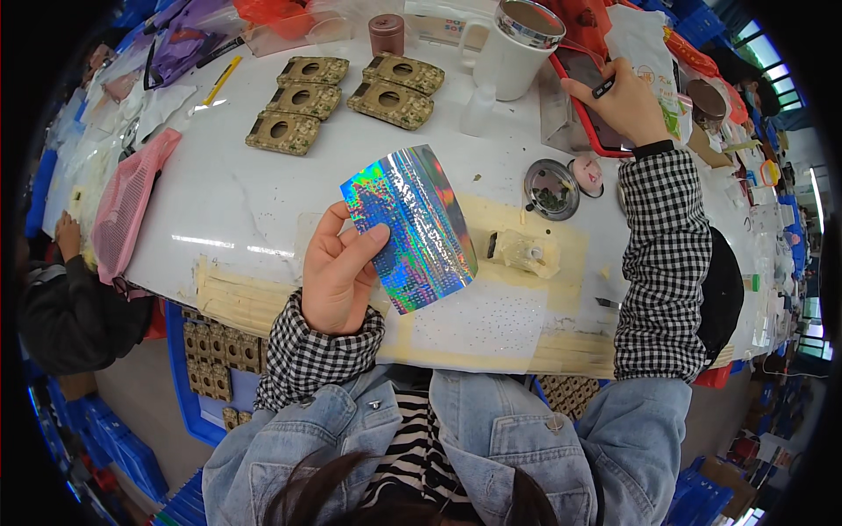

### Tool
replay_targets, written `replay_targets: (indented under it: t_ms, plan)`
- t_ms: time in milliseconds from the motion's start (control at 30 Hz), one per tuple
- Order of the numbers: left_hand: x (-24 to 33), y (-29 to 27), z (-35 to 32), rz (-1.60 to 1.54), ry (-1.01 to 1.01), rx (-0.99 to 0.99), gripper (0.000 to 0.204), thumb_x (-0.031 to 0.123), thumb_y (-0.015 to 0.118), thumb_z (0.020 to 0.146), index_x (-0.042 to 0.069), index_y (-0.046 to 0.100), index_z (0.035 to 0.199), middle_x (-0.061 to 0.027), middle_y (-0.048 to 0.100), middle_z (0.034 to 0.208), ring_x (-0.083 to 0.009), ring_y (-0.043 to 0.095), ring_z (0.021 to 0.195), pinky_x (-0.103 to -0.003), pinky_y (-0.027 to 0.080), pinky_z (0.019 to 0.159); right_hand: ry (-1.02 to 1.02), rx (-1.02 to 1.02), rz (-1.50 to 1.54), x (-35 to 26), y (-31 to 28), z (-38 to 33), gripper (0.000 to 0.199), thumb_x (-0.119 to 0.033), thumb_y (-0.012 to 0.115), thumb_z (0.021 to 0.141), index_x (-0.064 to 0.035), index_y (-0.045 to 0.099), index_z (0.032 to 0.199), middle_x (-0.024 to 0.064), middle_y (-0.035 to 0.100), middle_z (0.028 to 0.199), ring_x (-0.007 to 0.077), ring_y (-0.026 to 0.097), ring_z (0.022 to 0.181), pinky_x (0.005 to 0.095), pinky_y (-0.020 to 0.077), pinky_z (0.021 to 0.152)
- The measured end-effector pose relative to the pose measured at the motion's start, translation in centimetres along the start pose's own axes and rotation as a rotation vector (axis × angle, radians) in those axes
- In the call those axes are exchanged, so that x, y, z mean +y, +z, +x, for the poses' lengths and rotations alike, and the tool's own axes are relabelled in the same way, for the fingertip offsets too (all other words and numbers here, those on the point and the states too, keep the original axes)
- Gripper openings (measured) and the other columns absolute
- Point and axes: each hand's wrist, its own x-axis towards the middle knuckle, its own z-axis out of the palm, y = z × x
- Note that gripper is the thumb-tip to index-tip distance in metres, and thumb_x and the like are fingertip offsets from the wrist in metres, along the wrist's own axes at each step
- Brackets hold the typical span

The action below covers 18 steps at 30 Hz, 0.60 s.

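Observation:
A shiny holographic sheet point(410, 230) with rows of small raised marks is pinched between the thumb and fingers of my left hand point(340, 263). It is held tilted above the near middle of the table. At the right, my right hand point(627, 101) is closed around a small black object point(603, 86), whose kind I cannot make out. That hand is over a red-edged tray point(589, 123). Below and right of the sheet sits a lump wrapped in yellowish tape point(524, 252). Several camouflage-patterned cases point(309, 101), each with a round hole, lie flat at the back left.
A white lidded mug point(509, 53) and a small clear bottle point(479, 110) stand at the back. A round metal dish point(551, 188) holds dark bits. Pink mesh point(132, 206) lies left, near another person's hand point(67, 235). A blue tray point(206, 421) of cases sits below the table edge.

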Motion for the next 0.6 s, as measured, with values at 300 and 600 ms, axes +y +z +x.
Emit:
replay_targets:
  t_ms: [300, 600]
  plan:
    - [0.0, -0.2, -0.1, 0.001, -0.002, 0.006, 0.033, -0.003, 0.055, 0.091, 0.001, 0.042, 0.122, -0.0144, 0.065, 0.106, -0.0181, 0.065, 0.096, -0.030, 0.055, 0.082, 0.016, 0.051, 0.114, 0.6, 0.3, -0.2, 0.068, -0.067, 0.068, 0.072, -0.0018, 0.056, 0.088, 0.0115, 0.061, 0.077, 0.0248, 0.063, 0.077, 0.0343, 0.0492, 0.072]
    - [-0.1, -0.2, 0.0, -0.015, 0.000, -0.013, 0.034, -0.004, 0.054, 0.091, 0.000, 0.041, 0.123, -0.0144, 0.065, 0.109, -0.0188, 0.065, 0.098, -0.031, 0.054, 0.084, 0.158, 0.164, 0.675, 8.2, -0.2, -0.1, 0.054, -0.055, 0.069, 0.080, -0.0012, 0.060, 0.082, 0.0016, 0.061, 0.078, 0.0060, 0.050, 0.071, 0.0202, 0.0407, 0.069]
